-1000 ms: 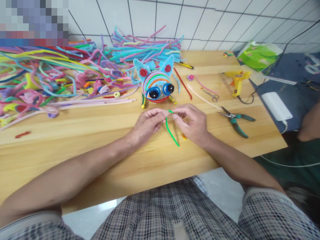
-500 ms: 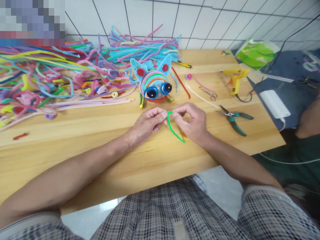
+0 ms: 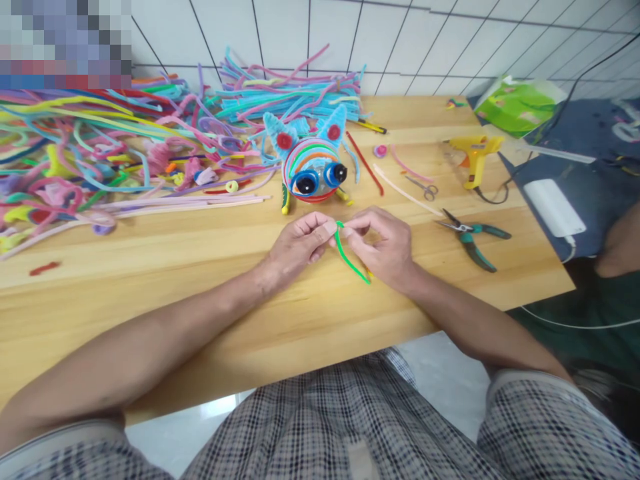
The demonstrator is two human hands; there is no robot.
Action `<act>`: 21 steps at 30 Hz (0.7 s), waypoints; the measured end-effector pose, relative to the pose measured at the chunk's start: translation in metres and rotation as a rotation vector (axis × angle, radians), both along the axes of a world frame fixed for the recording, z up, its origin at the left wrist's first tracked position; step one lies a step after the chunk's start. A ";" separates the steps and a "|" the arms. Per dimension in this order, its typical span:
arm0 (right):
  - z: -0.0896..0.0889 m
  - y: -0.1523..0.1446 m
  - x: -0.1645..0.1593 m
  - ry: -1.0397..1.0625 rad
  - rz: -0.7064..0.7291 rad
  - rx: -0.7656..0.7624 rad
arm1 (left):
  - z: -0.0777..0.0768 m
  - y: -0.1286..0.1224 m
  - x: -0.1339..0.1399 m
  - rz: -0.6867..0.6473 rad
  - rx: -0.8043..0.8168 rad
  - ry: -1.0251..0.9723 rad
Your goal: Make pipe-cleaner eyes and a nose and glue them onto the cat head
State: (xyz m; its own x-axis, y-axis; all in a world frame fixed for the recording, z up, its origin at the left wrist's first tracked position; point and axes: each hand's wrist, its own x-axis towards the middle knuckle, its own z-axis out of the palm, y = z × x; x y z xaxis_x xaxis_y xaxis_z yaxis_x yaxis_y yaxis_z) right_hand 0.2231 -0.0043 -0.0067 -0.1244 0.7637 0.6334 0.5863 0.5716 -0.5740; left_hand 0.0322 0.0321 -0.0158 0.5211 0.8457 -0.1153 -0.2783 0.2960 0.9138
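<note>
A bright green pipe cleaner (image 3: 350,261) is pinched at its upper end between my two hands, its free tail hanging down to the right. My left hand (image 3: 309,239) closes thumb and fingers on the bent tip. Opposite it, my right hand (image 3: 383,241) also pinches the strip near the bend. Something small and yellow shows partly under my right hand; I cannot make out what it is. Just beyond my hands stands a striped pipe-cleaner animal (image 3: 313,160) with blue ears, red ear spots and big black eyes.
Loose pipe cleaners (image 3: 100,153) heap on the left, with a blue bundle (image 3: 295,97) by the tiled wall. To the right lie pliers (image 3: 473,240), small scissors (image 3: 425,189) and a yellow glue gun (image 3: 476,157). A white power adapter (image 3: 555,207) and another person's arm (image 3: 620,240) are at far right.
The bend at the top of the green pipe cleaner looks tighter between my fingertips. Both hands stay nearly in place; the view has shifted slightly.
</note>
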 end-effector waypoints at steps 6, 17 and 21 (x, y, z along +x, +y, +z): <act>0.000 -0.001 -0.002 0.015 -0.030 -0.030 | 0.001 0.000 0.000 0.003 0.003 0.000; 0.005 -0.004 -0.002 0.008 0.072 -0.323 | 0.000 0.000 -0.001 0.087 0.014 -0.008; 0.005 -0.006 -0.006 -0.008 0.079 -0.344 | -0.002 0.002 0.000 0.062 0.023 -0.008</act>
State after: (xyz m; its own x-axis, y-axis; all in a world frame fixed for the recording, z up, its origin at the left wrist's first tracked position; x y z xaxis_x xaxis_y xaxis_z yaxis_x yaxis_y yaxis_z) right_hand 0.2175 -0.0106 -0.0019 -0.1956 0.9201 0.3393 0.5530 0.3892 -0.7367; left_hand 0.0321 0.0336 -0.0183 0.4684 0.8787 -0.0917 -0.3027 0.2571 0.9178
